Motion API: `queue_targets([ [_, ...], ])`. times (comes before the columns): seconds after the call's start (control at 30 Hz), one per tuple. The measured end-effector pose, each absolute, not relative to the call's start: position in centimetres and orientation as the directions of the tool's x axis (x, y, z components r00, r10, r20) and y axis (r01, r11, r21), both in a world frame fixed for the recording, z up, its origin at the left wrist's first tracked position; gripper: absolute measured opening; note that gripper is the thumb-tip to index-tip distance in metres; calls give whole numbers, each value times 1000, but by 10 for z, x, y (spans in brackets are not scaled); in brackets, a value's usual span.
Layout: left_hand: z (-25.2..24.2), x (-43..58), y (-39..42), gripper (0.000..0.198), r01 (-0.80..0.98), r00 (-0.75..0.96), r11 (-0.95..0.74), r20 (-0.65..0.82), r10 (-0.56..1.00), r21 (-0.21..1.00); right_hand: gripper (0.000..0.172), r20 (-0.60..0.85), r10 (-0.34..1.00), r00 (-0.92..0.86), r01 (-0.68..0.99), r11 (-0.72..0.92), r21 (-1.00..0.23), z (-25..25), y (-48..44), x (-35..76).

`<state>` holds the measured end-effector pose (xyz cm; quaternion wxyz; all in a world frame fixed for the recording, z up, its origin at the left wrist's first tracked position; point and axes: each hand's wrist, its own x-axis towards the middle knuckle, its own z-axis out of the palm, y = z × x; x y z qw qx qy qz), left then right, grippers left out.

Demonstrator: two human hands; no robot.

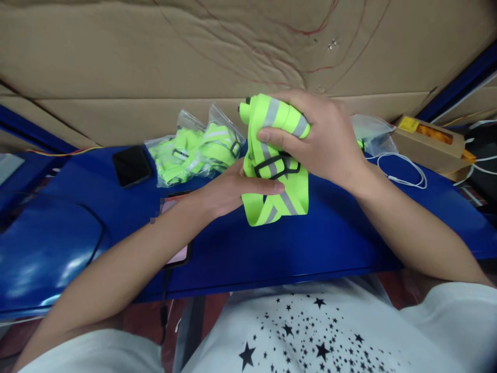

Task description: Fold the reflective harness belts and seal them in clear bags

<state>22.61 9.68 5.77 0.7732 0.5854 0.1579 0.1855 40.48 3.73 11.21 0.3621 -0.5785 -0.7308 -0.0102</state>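
Observation:
A neon-yellow reflective strap (297, 194) with grey stripes and black buckles is bundled between my two hands, above the blue table. My right hand (322, 132) wraps round the folded upper part from the right, thumb across its front. Lower down on the left, my left hand (240, 189) grips the bundle, its thumb lying over the front below a black buckle (277, 166). A loose loop of the strap hangs under that thumb. The left fingers are mostly hidden behind the strap.
Clear bags of similar neon straps (190, 150) lie at the back of the blue table (248, 259). Left of them is a black phone (132, 166); another phone (180, 254) sits partly under my left forearm. To the right are a white cable (417, 173) and a cardboard box (427, 145).

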Motion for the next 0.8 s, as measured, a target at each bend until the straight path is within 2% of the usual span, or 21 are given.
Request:
queue_targets([
  [0.13, 54, 233, 89, 50, -140, 855, 239, -5, 519, 961, 40, 610, 783, -122, 869, 381, -315, 106, 38, 402],
  [0.27, 52, 233, 102, 56, -237, 775, 43, 162, 611, 971, 49, 673, 727, -137, 895, 382, -230, 104, 41, 411],
  [0.33, 52, 229, 116, 55, -179, 782, -58, 178, 598, 982, 53, 728, 678, -102, 885, 395, -245, 106, 44, 420],
  [0.47, 46, 224, 134, 48, -17, 811, -249, 159, 563, 968, 42, 750, 661, 27, 867, 357, -346, 105, 50, 432],
  [0.53, 43, 226, 134, 41, -15, 781, -242, 162, 603, 970, 43, 728, 682, 64, 889, 292, -352, 103, 53, 433],
  [0.63, 43, 232, 127, 37, -116, 798, -56, 127, 589, 992, 47, 698, 712, 75, 936, 192, -297, 99, 55, 431],
  [0.7, 46, 233, 121, 42, -158, 823, -4, 134, 552, 988, 48, 680, 731, 64, 946, 172, -273, 99, 53, 428],
  [0.8, 51, 231, 116, 65, -107, 817, -101, 145, 558, 989, 50, 659, 752, 29, 924, 231, -305, 101, 48, 423],
])
